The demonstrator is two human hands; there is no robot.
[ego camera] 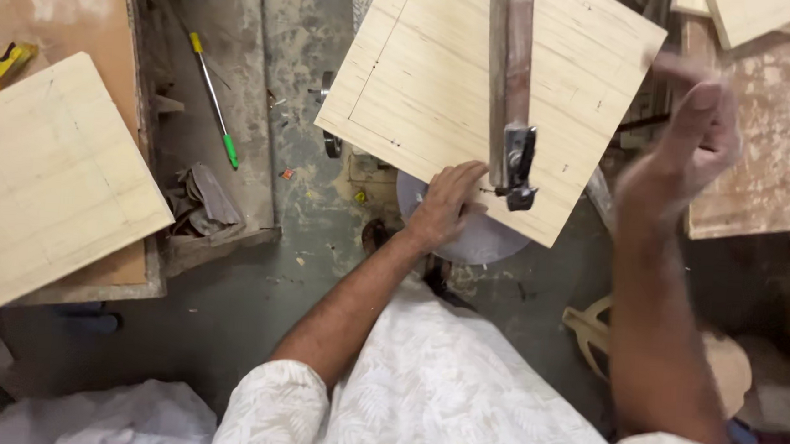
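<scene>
Two hands work the wooden panel, which lies on the saw table at the far centre. Our left hand presses flat on its near edge, just beside the saw blade guide; our right hand is raised and blurred, so we cannot tell its grip. With one hand steadying, we judge the panel could twist and draw our fingers toward the blade.

No packages, labels, signs or screens show anywhere in this view of the workshop.
</scene>
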